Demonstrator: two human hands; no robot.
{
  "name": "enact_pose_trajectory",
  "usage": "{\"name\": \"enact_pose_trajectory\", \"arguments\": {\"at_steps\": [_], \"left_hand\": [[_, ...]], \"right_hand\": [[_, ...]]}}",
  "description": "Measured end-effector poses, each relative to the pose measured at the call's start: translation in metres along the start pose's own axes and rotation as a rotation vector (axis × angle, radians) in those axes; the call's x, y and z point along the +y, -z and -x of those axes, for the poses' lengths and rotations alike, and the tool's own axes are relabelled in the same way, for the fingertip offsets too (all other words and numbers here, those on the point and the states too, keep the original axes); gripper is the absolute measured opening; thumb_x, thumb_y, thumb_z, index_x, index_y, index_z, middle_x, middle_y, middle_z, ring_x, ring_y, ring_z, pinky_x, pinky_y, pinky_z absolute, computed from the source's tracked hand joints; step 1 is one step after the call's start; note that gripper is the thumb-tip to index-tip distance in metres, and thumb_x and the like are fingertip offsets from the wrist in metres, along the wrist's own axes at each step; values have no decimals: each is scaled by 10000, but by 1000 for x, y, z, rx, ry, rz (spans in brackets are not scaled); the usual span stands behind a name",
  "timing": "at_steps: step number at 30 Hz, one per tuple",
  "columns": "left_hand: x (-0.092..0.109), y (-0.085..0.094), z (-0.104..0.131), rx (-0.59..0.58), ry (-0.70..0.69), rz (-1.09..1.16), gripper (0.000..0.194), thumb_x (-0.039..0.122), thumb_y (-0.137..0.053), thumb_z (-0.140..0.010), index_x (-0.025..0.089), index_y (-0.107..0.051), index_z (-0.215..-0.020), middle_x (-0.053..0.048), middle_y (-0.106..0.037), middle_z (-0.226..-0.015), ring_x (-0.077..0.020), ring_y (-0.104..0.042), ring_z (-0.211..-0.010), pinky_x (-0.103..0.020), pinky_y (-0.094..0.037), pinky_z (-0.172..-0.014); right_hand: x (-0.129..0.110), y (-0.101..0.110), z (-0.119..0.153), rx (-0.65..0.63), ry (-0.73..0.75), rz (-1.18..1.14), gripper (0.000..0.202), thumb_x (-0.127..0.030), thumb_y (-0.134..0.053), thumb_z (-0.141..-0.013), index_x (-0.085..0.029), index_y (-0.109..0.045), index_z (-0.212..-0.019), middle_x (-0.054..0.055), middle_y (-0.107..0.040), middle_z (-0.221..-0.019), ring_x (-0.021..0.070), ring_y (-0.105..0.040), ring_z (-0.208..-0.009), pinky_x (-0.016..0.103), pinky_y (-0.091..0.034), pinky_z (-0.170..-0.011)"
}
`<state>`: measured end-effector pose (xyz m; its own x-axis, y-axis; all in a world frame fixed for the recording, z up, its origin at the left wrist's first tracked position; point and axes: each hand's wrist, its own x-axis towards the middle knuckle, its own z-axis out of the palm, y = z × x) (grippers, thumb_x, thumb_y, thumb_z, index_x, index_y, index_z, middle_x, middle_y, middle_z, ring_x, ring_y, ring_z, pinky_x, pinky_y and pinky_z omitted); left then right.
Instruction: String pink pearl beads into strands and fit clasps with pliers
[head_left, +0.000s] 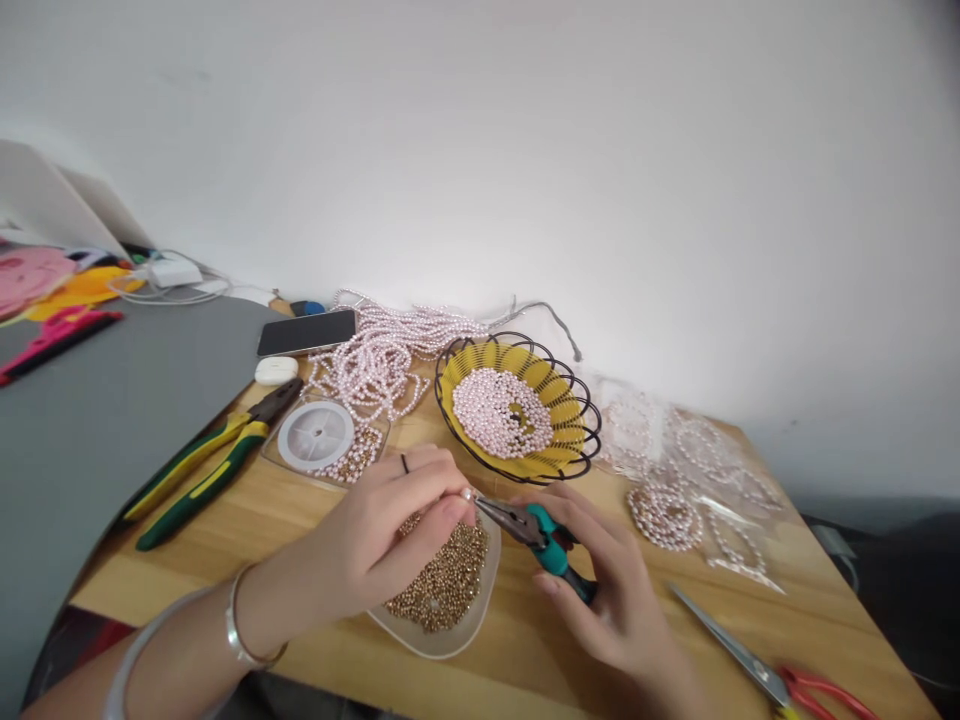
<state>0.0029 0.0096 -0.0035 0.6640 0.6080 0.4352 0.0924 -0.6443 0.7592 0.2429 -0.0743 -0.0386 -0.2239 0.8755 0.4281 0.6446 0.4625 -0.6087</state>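
Observation:
My left hand (409, 510) pinches a small pale bead (466, 494) between thumb and fingertips. In my right hand (600, 580) are teal-handled needle-nose pliers (541, 535), their tips pointing left and meeting the bead or lying right beside it. Both hands are above a white dish (442, 645) of small gold beads (444, 580). Behind them stands a yellow basket with a black wire rim (574, 405), holding loose pink beads (499, 410). Any thread at my left fingertips is too small to make out.
Green-yellow pliers (217, 465), a spool box (315, 435), a phone (307, 333), a white case (277, 371) and pink bead strands (375, 365) lie left. At right are bagged bead strands (682, 450) and red-handled scissors (757, 665). A wall (525, 180) rises behind.

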Motion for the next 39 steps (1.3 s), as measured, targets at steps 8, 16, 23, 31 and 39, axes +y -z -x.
{"name": "enact_pose_trajectory", "arguments": {"at_steps": [8,16,23,31,39], "left_hand": [[0,3,1,-59,-32,41,169,185,-393,-1036,184,-539,-950,-1,-563,-798,-135,-523,-763,-250,-399,-684],[-4,0,3,-28,-91,62,180,219,-407,-1056,165,-571,-1006,-11,-584,-764,-140,-534,-750,-260,-421,-691],[-3,2,0,-20,-172,90,169,189,-432,-1043,150,-595,-1021,-48,-646,-848,-156,-563,-814,-284,-469,-749],[-3,1,0,-31,-181,159,151,154,-436,-1019,149,-570,-949,-59,-613,-837,-159,-585,-831,-286,-511,-760],[-2,5,-6,-15,-275,209,220,207,-443,-1044,103,-636,-1022,-148,-701,-983,-186,-667,-949,-318,-586,-852]], "right_hand": [[1,2,1,-3,26,3,386,-412,-585,-937,-253,-567,-1289,103,-717,-1111,277,-672,-1032,317,-567,-824],[0,3,2,-9,21,-18,378,-379,-602,-918,-243,-582,-1270,103,-707,-1092,260,-664,-952,319,-571,-767],[-1,5,5,-14,35,-6,409,-385,-597,-928,-262,-559,-1316,96,-705,-1117,261,-649,-964,304,-554,-711],[-1,3,7,-17,33,28,413,-476,-550,-958,-271,-566,-1316,99,-723,-1119,283,-664,-1018,314,-551,-698],[-4,3,8,-21,8,-10,462,-592,-480,-972,-262,-610,-1269,96,-749,-1079,267,-701,-939,347,-554,-771]]}}
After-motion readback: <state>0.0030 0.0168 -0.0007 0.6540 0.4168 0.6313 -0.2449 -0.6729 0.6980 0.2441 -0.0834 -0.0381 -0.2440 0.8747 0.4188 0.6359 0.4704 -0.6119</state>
